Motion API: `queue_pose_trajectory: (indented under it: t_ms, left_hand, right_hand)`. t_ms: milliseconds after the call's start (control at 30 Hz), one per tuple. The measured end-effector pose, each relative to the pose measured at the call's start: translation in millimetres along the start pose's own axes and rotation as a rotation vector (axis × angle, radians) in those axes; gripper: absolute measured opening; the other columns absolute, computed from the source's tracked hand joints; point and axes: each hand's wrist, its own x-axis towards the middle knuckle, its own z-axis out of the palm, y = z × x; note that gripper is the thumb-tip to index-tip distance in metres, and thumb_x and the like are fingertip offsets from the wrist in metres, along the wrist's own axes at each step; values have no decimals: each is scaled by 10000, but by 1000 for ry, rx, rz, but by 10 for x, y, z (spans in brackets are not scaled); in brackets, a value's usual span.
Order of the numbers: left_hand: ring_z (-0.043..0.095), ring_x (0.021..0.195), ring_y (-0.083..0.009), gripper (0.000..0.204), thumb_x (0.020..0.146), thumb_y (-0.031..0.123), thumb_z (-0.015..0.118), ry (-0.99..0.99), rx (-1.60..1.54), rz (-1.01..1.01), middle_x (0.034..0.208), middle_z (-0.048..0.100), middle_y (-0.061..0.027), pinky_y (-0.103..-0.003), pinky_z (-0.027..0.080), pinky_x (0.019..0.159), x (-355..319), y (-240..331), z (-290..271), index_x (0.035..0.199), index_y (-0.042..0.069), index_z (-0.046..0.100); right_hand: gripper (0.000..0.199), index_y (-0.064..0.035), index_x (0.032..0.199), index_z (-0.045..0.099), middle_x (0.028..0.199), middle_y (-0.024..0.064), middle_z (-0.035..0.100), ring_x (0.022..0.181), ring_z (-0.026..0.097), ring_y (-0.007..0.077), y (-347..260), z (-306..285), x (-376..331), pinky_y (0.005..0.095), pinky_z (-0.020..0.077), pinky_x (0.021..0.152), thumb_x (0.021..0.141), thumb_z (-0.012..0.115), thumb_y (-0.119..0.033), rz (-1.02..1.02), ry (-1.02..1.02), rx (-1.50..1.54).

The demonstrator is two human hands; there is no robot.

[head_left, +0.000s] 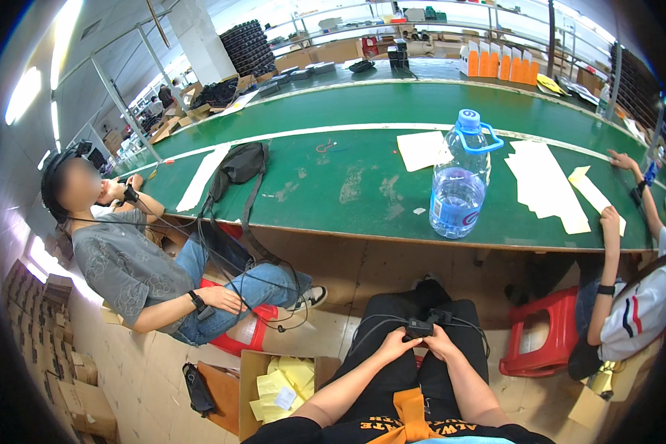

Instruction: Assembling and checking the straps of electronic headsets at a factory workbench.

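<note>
Over my lap, my left hand point(394, 346) and my right hand point(440, 342) meet at a small black box-shaped device point(419, 326). Both hands are closed on its near edge, fingertips and thumbs against it. Black cables run out from it to either side across my dark trousers. Beyond my knees, at the edge of the green workbench point(333, 200), stands a large clear bottle point(457, 185) with a blue cap and handle, partly filled with liquid.
To the left sits a person point(137, 259) with cables across their lap; a black bag point(240, 164) lies nearby on the bench. At right another person's hand point(609, 222) touches white sheets point(546, 185). A red stool point(540, 333) and an open carton point(251, 385) flank me.
</note>
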Motion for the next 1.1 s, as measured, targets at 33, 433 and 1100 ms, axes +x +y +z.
queue_pose_trajectory:
  t_ms: [33,433,1100]
  left_hand:
    - [639,941,-268,412,799,306,705,3,-7,-10,996,657,-180,-347,486,815,0,13,-4,1029,-27,625]
    - [627,934,-195,363,828,290,687,-3,-52,-70,1005,674,-123,-321,471,820,-13,59,-35,1040,-2,645]
    - [620,960,-198,396,824,310,689,-4,-24,-99,1037,668,-130,-323,466,843,-27,128,-61,1062,-3,637]
  right_hand:
    - [314,26,1122,510,1073,116,592,942,603,205,-8,12,-3,328,511,798,816,521,98,-1,14,-2]
    - [271,41,1139,481,1079,154,587,932,630,246,-123,80,-60,366,538,800,868,499,36,16,32,9]
    - [271,55,1128,446,1092,175,559,932,629,280,-102,39,-41,378,552,801,859,464,71,31,-35,98]
